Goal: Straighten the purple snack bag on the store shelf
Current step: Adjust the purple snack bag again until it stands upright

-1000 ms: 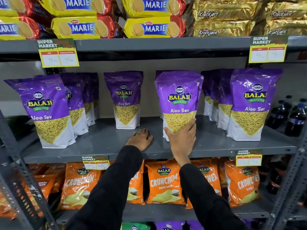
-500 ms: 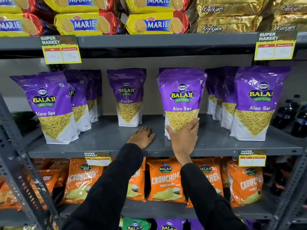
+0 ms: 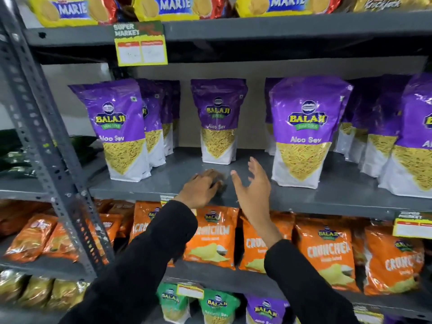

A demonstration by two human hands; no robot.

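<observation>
Purple Aloo Sev snack bags stand upright on the grey middle shelf (image 3: 327,197). The front one (image 3: 306,129) stands right of centre, facing me. Farther back at centre stands another purple bag (image 3: 218,120). My right hand (image 3: 253,190) hovers just left of the front bag, fingers spread, touching nothing. My left hand (image 3: 202,189) rests palm down on the shelf's front edge, blurred, holding nothing. Both arms wear black sleeves.
More purple bags stand at left (image 3: 119,129) and far right (image 3: 409,136). Marie biscuit packs (image 3: 168,5) fill the shelf above; orange Crunchem bags (image 3: 327,251) fill the one below. A grey slotted upright (image 3: 46,141) runs down the left. A price tag (image 3: 140,43) hangs overhead.
My right hand has let go of the front purple bag and moved left of it, fingers open. The camera has swung left and closer to the shelf.
</observation>
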